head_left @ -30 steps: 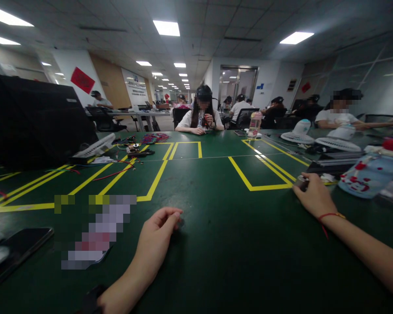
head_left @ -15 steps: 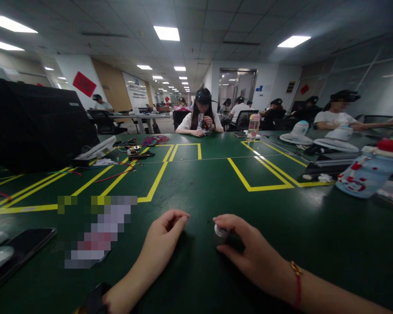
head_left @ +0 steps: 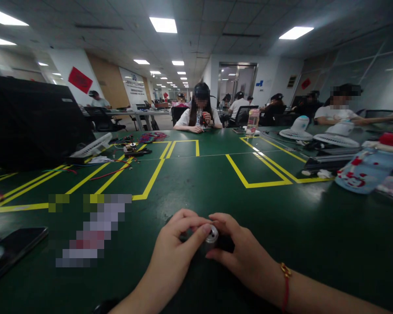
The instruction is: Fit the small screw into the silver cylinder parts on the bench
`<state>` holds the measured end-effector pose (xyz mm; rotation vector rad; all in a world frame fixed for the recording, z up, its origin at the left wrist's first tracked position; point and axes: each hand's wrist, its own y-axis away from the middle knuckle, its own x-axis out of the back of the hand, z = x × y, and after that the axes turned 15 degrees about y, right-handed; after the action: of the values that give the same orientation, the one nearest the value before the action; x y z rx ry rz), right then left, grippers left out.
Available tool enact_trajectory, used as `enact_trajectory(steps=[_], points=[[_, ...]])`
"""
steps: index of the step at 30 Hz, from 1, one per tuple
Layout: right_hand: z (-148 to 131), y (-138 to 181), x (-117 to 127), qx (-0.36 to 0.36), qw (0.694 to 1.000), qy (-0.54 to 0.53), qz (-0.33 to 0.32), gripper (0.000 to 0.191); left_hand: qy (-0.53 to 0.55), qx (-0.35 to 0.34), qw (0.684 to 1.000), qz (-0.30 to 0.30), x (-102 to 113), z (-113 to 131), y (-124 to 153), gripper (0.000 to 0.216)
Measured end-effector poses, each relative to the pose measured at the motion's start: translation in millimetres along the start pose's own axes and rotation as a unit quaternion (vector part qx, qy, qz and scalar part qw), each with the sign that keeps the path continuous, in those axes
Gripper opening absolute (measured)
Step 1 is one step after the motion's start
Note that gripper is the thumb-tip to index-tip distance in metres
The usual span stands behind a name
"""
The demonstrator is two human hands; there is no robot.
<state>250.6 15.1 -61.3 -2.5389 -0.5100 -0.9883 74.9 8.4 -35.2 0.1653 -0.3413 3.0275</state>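
Note:
A small silver cylinder (head_left: 211,235), dark spots showing on its round top, is upright over the green table (head_left: 196,183). My right hand (head_left: 245,248) curves around it from the right, fingers behind and thumb in front. From the left, my left hand (head_left: 180,240) comes against the cylinder, its thumb tip at the upper rim and its fingers bent together above. Whatever those left fingertips pinch, if anything, is hidden or too small to name. Both hands are close to each other, nearly touching.
Left lie a blurred-out flat item (head_left: 94,231) and a dark phone-like slab (head_left: 22,248). Wires and small parts (head_left: 134,148) sit farther back. A blue bottle (head_left: 360,170) and white fans (head_left: 294,131) stand right. A person (head_left: 199,109) sits opposite.
My left hand has moved right, up to the cylinder. My right hand has shifted slightly left with the cylinder, whose top now tilts more into view.

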Motion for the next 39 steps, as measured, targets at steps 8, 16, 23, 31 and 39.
enact_trajectory(steps=[8, 16, 23, 31, 39], points=[[-3.0, 5.6, 12.0, 0.004, 0.998, 0.054, 0.022, 0.042, -0.071, 0.013, 0.997, -0.032, 14.9, -13.7, -5.5, 0.014], [-1.7, 9.3, 10.9, 0.006, 0.998, 0.057, 0.019, 0.046, -0.217, 0.003, 0.973, -0.078, 7.5, -20.5, -2.8, 0.010], [22.8, -6.7, 41.4, -0.068, 0.993, 0.014, 0.096, 0.044, -0.064, 0.053, 0.996, -0.031, 34.9, -19.9, -9.6, 0.030], [150.0, -3.9, 164.9, -0.358, 0.815, 0.284, 0.355, 0.055, 0.098, 0.145, 0.979, 0.102, 61.8, -33.4, -16.1, 0.041], [162.0, 6.9, 169.2, -0.439, 0.732, 0.342, 0.393, 0.083, 0.090, 0.146, 0.982, 0.082, 58.9, -33.5, -15.2, 0.038]])
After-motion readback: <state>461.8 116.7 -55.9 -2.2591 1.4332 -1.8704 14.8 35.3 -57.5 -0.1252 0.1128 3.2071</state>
